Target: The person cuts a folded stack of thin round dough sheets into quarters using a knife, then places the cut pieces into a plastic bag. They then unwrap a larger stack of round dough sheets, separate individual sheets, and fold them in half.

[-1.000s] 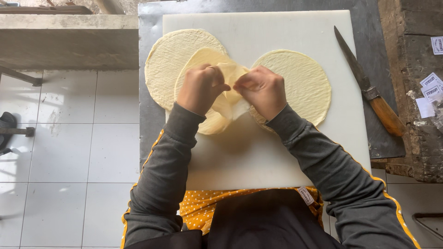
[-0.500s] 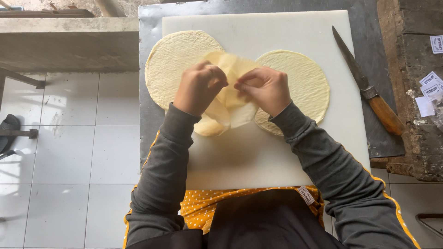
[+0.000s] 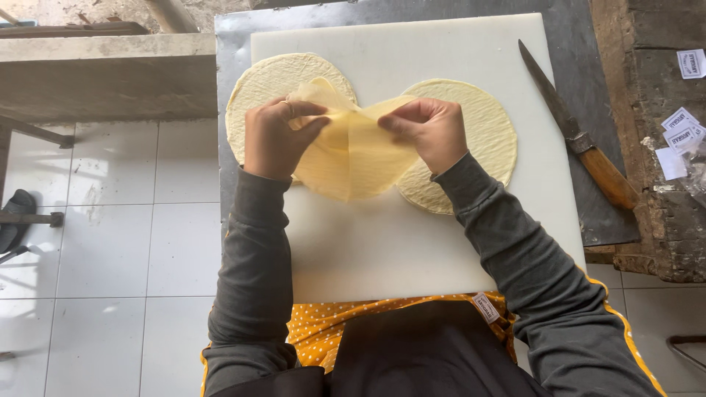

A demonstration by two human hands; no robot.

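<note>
Thin sheet (image 3: 353,151) stretched between left hand (image 3: 273,140) and right hand (image 3: 430,132), seemingly both pinching its edges

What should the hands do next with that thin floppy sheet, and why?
Probably keep peeling gently apart: the left hand and right hand each pinch an edge of the thin sheet, which sags folded above the cutting board.

Wooden-handled knife (image 3: 577,140) at right on steel table (image 3: 412,11). Paper labels (image 3: 680,125) far right. White tiled floor (image 3: 103,265) left. Concrete ledge (image 3: 103,73) upper left.
</note>
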